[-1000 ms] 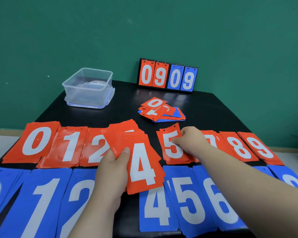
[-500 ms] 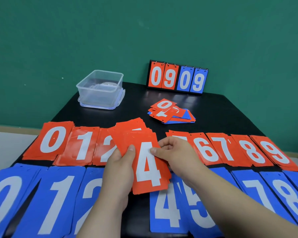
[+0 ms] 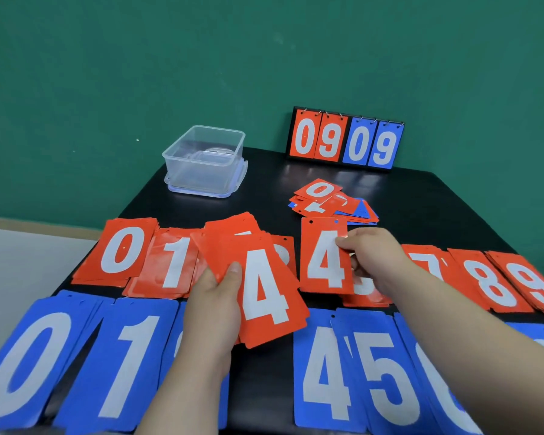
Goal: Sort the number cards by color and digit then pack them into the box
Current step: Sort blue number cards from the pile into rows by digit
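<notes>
Red number cards: thin, glossy, light and stiff, and we judge them slippery when stacked, so best gripped at the edges.

Red 4 stack [image 3: 264, 290]: at the desk's [image 3: 264, 183] 6 o'clock, our left hand [image 3: 214, 312] fingers clamped on its left edge.

Single red 4 card [image 3: 324, 255]: at the stack's 2 o'clock, our right hand [image 3: 374, 255] fingers pinching its right edge.

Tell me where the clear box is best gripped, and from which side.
Probably the near wall just under the rim of the box, coming from above and in front: it stands upright and open-topped, so fingers can hook inside with the thumb outside. It sits on its lid.
</notes>
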